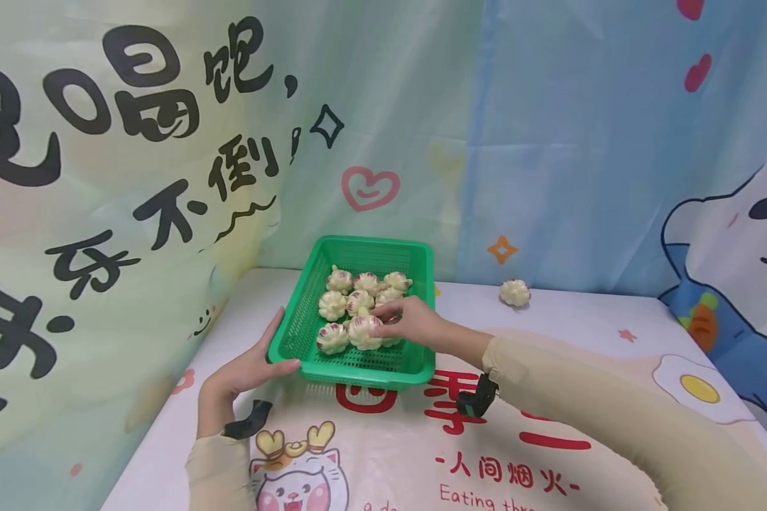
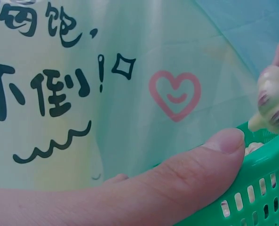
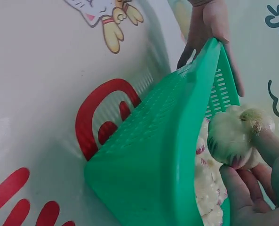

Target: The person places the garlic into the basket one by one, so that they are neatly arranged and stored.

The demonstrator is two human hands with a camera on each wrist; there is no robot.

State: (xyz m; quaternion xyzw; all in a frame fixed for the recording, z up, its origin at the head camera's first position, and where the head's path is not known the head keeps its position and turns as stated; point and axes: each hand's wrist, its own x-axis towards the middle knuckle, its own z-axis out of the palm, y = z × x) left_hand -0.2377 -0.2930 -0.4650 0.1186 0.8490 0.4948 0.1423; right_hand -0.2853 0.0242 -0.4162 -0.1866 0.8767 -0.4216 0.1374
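A green plastic basket with slotted walls contains several whitish garlic bulbs streaked with purple. At its near left corner, my left hand grips the rim, and the left thumb lies along the top edge in the left wrist view. My right hand reaches over the basket's right side and pinches one garlic bulb between thumb and fingers. In the head view that bulb overlaps the others in the basket. Below it in the right wrist view, more bulbs show past the basket's rim.
One loose garlic bulb lies on the table to the right, near the back. The table is covered by a printed cloth with red characters and cartoons. Behind stands a printed curtain, with another hanging along the left.
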